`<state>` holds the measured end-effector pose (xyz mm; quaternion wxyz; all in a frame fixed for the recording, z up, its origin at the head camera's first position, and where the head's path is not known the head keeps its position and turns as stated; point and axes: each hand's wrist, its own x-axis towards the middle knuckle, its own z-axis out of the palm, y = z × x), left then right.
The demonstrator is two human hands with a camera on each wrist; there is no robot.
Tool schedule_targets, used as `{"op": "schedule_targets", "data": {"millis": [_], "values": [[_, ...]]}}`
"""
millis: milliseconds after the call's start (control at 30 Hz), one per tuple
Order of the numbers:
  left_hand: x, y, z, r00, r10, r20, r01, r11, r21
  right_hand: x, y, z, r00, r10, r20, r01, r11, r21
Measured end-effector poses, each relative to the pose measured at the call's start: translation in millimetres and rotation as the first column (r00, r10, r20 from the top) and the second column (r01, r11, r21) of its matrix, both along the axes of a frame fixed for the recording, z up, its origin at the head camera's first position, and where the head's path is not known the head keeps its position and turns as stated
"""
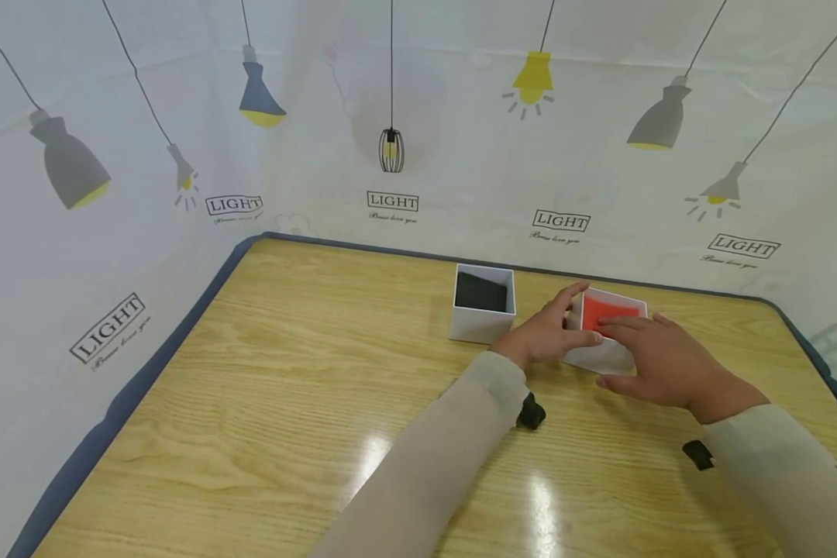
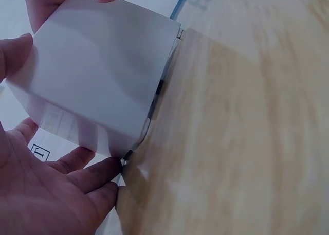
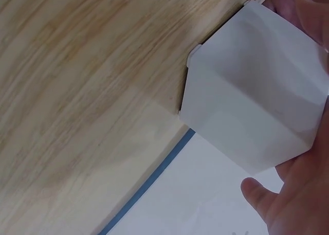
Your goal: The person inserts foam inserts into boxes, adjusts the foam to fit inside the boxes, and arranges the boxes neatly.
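A square white box (image 1: 596, 358) stands on the table between both hands, with a bright red lining or folded piece (image 1: 608, 308) inside; its material is unclear. My left hand (image 1: 540, 335) grips the box at its left, thumb over the near rim and fingers along the side wall. From the right, my right hand (image 1: 669, 363) reaches across the box, its fingers extended onto the red piece and its thumb off the near wall. Both wrist views show the box's plain white walls (image 2: 97, 60) (image 3: 252, 96) but not its inside.
Left of the hands stands a second white box (image 1: 481, 325) holding a dark, folded-looking piece (image 1: 480, 292). The wooden table (image 1: 265, 372) ends in a blue edge near a white backdrop (image 1: 453, 93) printed with lamps. Dark wrist-worn devices (image 1: 532, 412) hang below the sleeves.
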<state>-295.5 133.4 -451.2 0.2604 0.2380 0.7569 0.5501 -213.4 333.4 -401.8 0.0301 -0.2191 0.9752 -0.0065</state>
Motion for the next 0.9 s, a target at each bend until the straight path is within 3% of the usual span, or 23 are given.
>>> {"op": "schedule_targets", "data": {"millis": [233,533,733,900], "values": [[-0.8,-1.6,-0.8,1.000,0.009,-0.027,-0.010,1.000,-0.024,-4.3,-1.0,-2.1,1.000,0.002,-0.004,-0.002,1.000,-0.006],[3.4,-8.6,-6.5,1.000,0.015,-0.008,-0.016,0.999,-0.044,-5.3,-1.8,-5.7,1.000,0.005,-0.023,-0.006,0.999,-0.049],[14.1,-21.7,-4.2,0.995,-0.024,-0.097,0.015,0.996,-0.092,-5.6,1.8,-8.1,0.997,0.019,-0.073,-0.025,0.995,-0.094],[30.7,-39.8,8.7,0.985,-0.086,-0.147,0.059,0.982,-0.177,-3.1,3.4,-9.0,0.995,0.006,-0.095,-0.023,0.983,-0.183]]}}
